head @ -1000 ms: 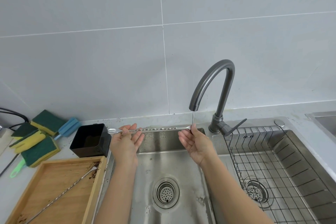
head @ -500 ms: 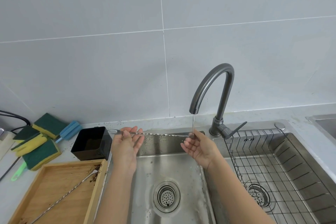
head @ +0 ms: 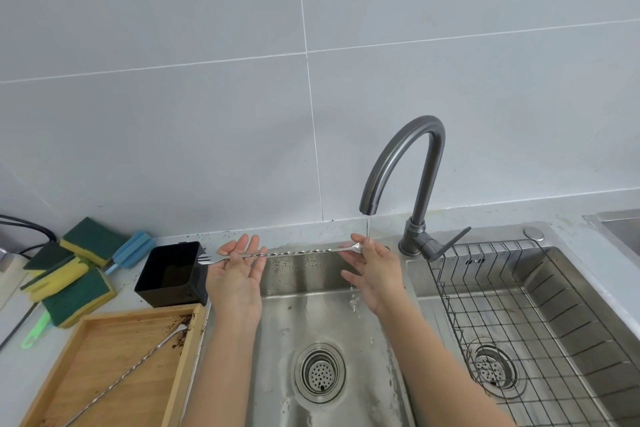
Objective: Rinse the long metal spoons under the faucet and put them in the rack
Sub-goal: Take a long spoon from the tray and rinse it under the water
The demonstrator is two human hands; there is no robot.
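A long twisted metal spoon (head: 298, 252) lies level across the back of the left sink basin, its forked end pointing left. My left hand (head: 239, 270), palm up, pinches the shaft near the fork with the thumb. My right hand (head: 375, 265) holds the bowl end under the thin stream from the dark grey faucet (head: 408, 163). Water splashes below that hand. A second long spoon (head: 128, 371) lies slantwise in the wooden tray (head: 180, 374). The wire rack (head: 512, 298) sits in the right basin.
A black square cup (head: 173, 274) stands next to the tray, just behind my left hand. Green and yellow sponges (head: 74, 291) and a blue brush (head: 133, 250) lie at the far left. The faucet lever (head: 450, 244) points toward the rack. A drain strainer (head: 320, 373) sits in the left basin (head: 301, 308).
The spoon has stayed level under the stream while my right hand slid a little right along its bowl end. The view has tilted upward slightly.
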